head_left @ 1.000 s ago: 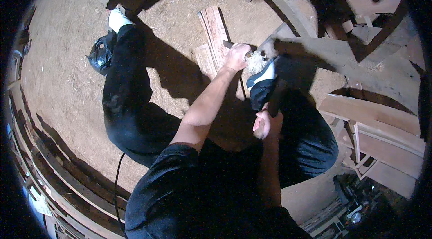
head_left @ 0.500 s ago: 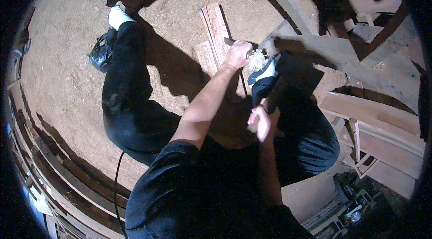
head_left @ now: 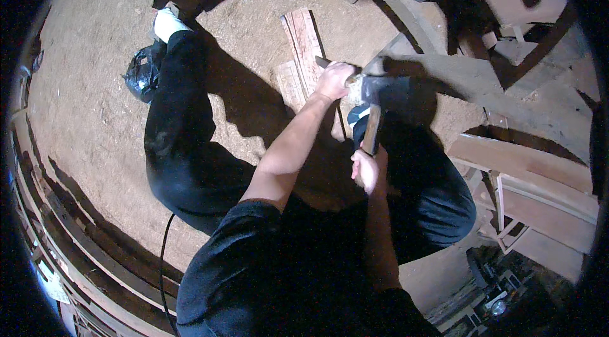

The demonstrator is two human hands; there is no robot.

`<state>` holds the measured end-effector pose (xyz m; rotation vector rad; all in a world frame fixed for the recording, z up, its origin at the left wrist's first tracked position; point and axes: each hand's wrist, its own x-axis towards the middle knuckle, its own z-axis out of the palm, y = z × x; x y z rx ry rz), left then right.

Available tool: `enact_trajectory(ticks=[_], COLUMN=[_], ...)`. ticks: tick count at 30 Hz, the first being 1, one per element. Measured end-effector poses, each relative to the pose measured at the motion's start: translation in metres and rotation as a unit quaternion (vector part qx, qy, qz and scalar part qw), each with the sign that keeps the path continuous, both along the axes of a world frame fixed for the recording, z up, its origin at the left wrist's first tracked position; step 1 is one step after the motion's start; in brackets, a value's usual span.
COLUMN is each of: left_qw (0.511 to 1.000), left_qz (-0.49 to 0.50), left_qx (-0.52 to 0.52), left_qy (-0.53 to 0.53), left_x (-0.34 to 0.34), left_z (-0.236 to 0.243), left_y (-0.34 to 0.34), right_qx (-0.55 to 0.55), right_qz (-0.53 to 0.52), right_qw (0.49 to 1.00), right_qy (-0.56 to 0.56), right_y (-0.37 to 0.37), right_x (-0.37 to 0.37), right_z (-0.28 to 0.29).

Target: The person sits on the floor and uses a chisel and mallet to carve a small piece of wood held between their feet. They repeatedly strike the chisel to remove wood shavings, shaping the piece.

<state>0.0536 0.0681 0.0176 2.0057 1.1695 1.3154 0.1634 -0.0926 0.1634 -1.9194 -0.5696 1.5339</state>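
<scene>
Tan flr (head_left: 95,77) w/ dk shadows (head_left: 238,77).

Hammer-like tool (head_left: 373,126): brown wooden handle, broad dark-grey metal head; held, head forward, overlapping the narrow tool's butt, contact unclear | Narrow tool (head_left: 321,61): dark flat tip, pale frayed butt; held crosswise, tip forward-left, middle hidden.

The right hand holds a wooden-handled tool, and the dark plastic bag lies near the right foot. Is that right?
Not quite: the head view shows the dark plastic bag near the left foot. The right hand does hold a wooden-handled tool.
</scene>
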Motion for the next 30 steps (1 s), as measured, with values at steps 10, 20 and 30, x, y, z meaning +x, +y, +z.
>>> enact_trajectory(ticks=[10, 20, 30], left_qw=[0.998, 0.996, 0.992], left_qz=[-0.017, -0.029, -0.046], left_qx=[-0.055, -0.079, -0.112], left_qy=[0.016, -0.001, -0.014], left_x=[-0.003, -0.006, -0.010], left_z=[0.006, 0.010, 0.019], left_y=[-0.003, -0.005, -0.006], right_qx=[0.018, 0.067, 0.034], right_qz=[-0.067, -0.032, 0.005], right_qw=[0.992, 0.992, 0.998], right_qy=[0.106, 0.100, 0.053], right_y=[-0.026, -0.037, -0.032], right_x=[-0.001, -0.005, -0.020], right_z=[0.036, 0.054, 0.057])
